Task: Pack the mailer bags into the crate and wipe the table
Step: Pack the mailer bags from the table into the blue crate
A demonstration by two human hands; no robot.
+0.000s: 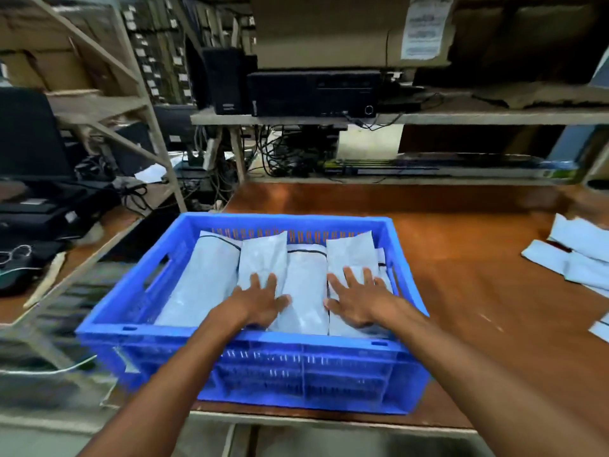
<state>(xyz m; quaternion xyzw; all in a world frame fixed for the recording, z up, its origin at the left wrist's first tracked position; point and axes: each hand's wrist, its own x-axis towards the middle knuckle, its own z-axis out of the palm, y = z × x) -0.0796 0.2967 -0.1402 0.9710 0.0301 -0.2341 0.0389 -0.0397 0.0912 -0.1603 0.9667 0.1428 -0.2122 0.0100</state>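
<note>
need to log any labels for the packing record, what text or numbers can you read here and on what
No text is legible in this view.
White paper sheet taped to the cardboard box on the upper shelf: printed lines, too blurred to read.
Small white labels on the stacked boxes at upper left: too small to read.
Mailer bags in the blue crate: only black lines, no lettering visible.
Black device on the shelf: no marking readable.

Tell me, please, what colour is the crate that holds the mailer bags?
The crate is bright blue, seen best in the head view, the only one.
</note>
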